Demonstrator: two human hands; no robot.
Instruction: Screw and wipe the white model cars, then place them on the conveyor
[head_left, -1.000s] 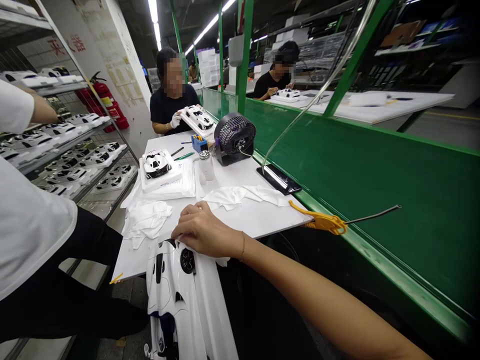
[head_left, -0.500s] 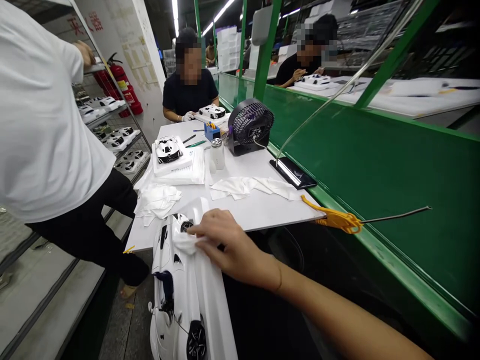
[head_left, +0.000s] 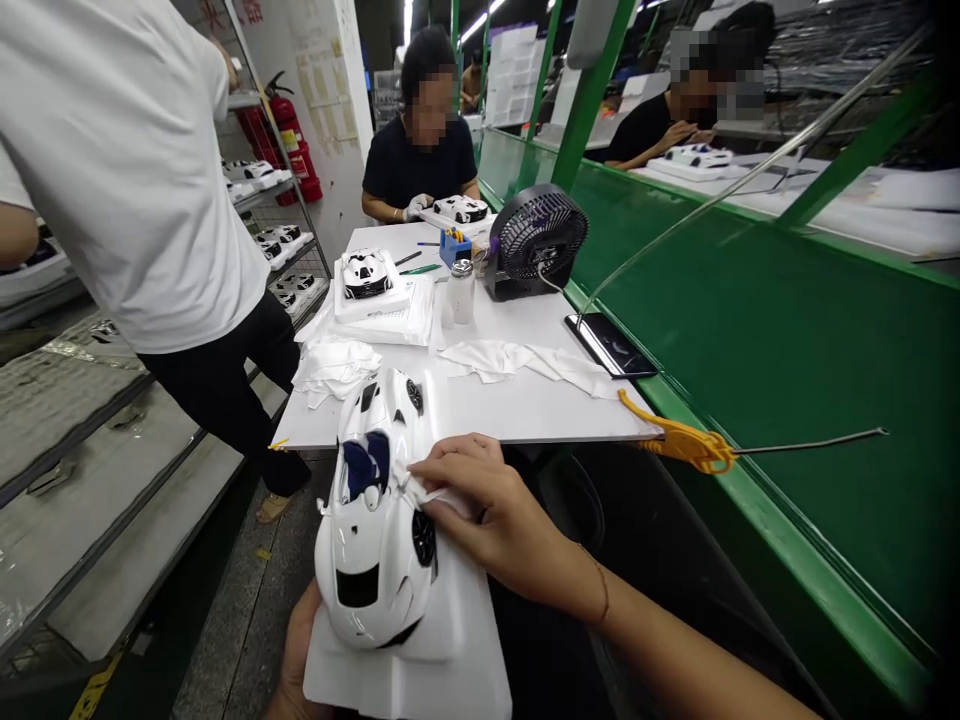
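Note:
A white model car (head_left: 386,535) with a dark blue cockpit and black wheels rests lengthwise on a white foam tray (head_left: 472,660), its far end over the table edge. My left hand (head_left: 296,655) grips the tray's near left side, with most of its fingers hidden underneath. My right hand (head_left: 495,510) is closed in a pinch on a small white cloth (head_left: 450,500). The cloth touches the car's right side, between the cockpit and the near wheel.
On the white table (head_left: 525,425) lie crumpled cloths (head_left: 337,368), a phone (head_left: 611,345), a bottle (head_left: 461,295), a fan (head_left: 536,245) and another model car (head_left: 366,275). Yellow-handled scissors (head_left: 697,450) jut from the right edge. A person (head_left: 150,180) stands left by racks; another sits opposite.
The car and tray have swung more upright in view, showing the car's near end. My left hand has come into sight. My right hand's cloth moved from the far wheel towards the near one.

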